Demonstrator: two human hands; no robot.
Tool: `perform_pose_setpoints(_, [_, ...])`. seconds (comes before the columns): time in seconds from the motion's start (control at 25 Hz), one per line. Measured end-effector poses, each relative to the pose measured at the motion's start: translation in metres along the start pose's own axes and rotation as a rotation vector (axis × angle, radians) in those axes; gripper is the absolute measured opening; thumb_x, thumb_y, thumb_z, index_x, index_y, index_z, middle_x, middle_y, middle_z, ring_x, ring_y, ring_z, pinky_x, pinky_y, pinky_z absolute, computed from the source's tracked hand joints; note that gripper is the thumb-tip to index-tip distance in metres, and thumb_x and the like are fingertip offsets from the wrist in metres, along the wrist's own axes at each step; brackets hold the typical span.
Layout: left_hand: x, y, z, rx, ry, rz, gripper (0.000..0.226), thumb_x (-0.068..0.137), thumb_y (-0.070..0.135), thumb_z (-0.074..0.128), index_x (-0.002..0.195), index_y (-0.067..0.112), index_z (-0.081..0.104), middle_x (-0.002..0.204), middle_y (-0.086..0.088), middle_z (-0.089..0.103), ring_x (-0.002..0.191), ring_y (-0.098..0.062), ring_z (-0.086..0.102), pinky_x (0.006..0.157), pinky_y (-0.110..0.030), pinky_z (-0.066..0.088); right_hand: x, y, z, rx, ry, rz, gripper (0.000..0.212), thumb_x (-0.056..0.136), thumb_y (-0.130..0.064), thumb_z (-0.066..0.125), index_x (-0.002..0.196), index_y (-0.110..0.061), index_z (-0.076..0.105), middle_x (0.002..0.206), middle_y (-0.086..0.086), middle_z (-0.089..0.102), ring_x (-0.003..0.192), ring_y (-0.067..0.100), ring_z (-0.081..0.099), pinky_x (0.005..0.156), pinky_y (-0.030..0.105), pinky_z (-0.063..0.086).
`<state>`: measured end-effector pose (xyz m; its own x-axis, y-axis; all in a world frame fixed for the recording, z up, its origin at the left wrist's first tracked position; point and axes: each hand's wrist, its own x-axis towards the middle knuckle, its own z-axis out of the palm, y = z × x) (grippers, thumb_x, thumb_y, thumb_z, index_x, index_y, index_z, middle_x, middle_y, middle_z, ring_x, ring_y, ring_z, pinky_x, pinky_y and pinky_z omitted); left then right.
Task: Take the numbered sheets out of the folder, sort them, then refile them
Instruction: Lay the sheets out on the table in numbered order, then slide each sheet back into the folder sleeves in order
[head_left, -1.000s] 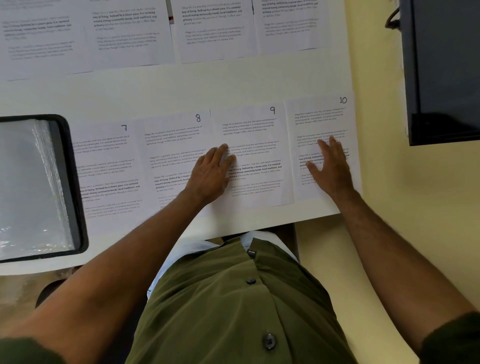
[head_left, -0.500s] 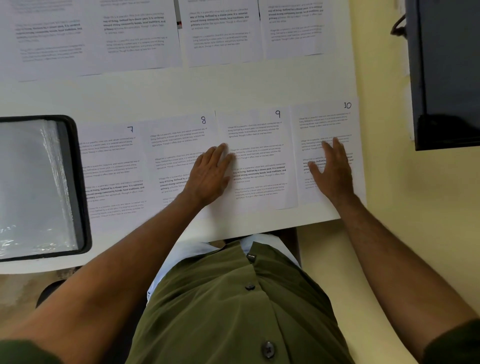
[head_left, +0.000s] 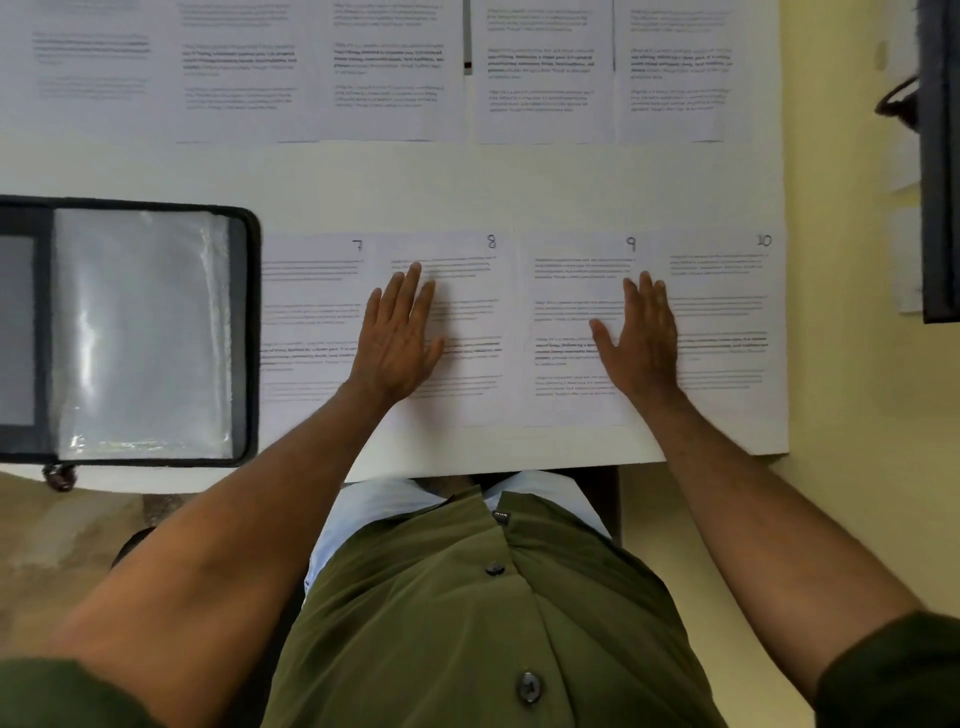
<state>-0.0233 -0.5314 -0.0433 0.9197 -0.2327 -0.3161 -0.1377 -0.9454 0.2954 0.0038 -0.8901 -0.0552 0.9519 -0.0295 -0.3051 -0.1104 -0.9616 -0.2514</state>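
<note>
- While both my hands lay flat with fingers straight, my left hand (head_left: 397, 340) pressed on the seam where sheet 7 (head_left: 311, 322) met sheet 8 (head_left: 467, 322), and my right hand (head_left: 641, 340) pressed across the edge between sheet 9 (head_left: 566, 322) and sheet 10 (head_left: 727, 322).
- Handwritten numerals "7", "8", "9" and "10" stood in the top right corners of the four sheets, which lay side by side in a row along the near edge of the white table (head_left: 467, 187).
- Printed paragraphs on every sheet were too blurred to read, apart from some lines set in bold.
- Lying open at the left of the table, the black folder (head_left: 244, 332) showed a glossy clear sleeve (head_left: 140, 332); its left part ran out of view, and its right edge touched or covered the left side of sheet 7, I could not tell which.
- Across the far side, a second row of sheets (head_left: 395, 73) was cut off at the top, so their numbers were hidden.
- At the right edge, a dark object (head_left: 940, 156) on the yellow wall was only partly in view.
- Olive shirt (head_left: 493, 623) buttons filled the foreground.
</note>
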Motion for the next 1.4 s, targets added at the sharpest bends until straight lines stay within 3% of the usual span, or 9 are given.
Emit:
perform_pose_setpoints(0.24, [-0.049, -0.096, -0.021, -0.028, 0.009, -0.086, 0.077, 0.101, 0.05, 0.038, 0.162, 0.008, 0.019, 0.17, -0.016, 0.01, 0.156, -0.037, 0.012, 0.124, -0.058, 0.017, -0.007, -0.103, 0.024, -0.05, 0.008, -0.056, 0.077, 0.102, -0.05, 0.049, 0.162, -0.01, 0.02, 0.171, 0.012, 0.013, 0.158, 0.032, 0.009, 0.126, 0.051, 0.016])
perform_pose_setpoints(0.52, [-0.106, -0.234, -0.055, 0.046, 0.011, -0.089, 0.075, 0.101, 0.049, 0.035, 0.161, 0.005, 0.022, 0.168, -0.019, 0.017, 0.154, -0.038, 0.02, 0.122, -0.057, 0.023, -0.022, -0.247, 0.063, -0.036, 0.07, -0.134, 0.075, 0.102, -0.05, 0.046, 0.16, -0.008, 0.023, 0.169, 0.015, 0.018, 0.157, 0.035, 0.013, 0.124, 0.054, 0.021])
perform_pose_setpoints(0.76, [-0.139, -0.319, -0.088, 0.1, 0.004, -0.197, 0.077, 0.105, 0.051, 0.038, 0.164, 0.01, 0.008, 0.171, -0.012, -0.003, 0.158, -0.031, 0.002, 0.126, -0.052, 0.007, -0.027, -0.348, 0.072, -0.037, 0.078, -0.216, 0.075, 0.102, -0.052, 0.042, 0.16, -0.008, 0.024, 0.169, 0.014, 0.019, 0.157, 0.033, 0.012, 0.125, 0.051, 0.02])
perform_pose_setpoints(1.0, [-0.173, -0.371, -0.117, 0.077, 0.066, -0.366, 0.081, 0.105, 0.053, 0.036, 0.164, 0.012, -0.001, 0.171, -0.011, -0.008, 0.158, -0.032, -0.001, 0.127, -0.052, 0.003, -0.02, -0.419, 0.067, -0.065, 0.033, -0.423, 0.074, 0.104, -0.051, 0.042, 0.161, -0.008, 0.021, 0.17, 0.013, 0.016, 0.157, 0.033, 0.01, 0.127, 0.048, 0.016])
perform_pose_setpoints(1.4, [-0.161, -0.421, -0.165, 0.062, 0.255, -0.481, 0.079, 0.101, 0.041, 0.054, 0.162, 0.005, 0.017, 0.17, -0.016, 0.008, 0.156, -0.036, 0.013, 0.125, -0.054, 0.012, 0.027, -0.514, 0.069, -0.053, 0.072, -0.589, 0.074, 0.102, -0.049, 0.045, 0.161, -0.008, 0.025, 0.169, 0.013, 0.019, 0.157, 0.031, 0.013, 0.127, 0.049, 0.017])
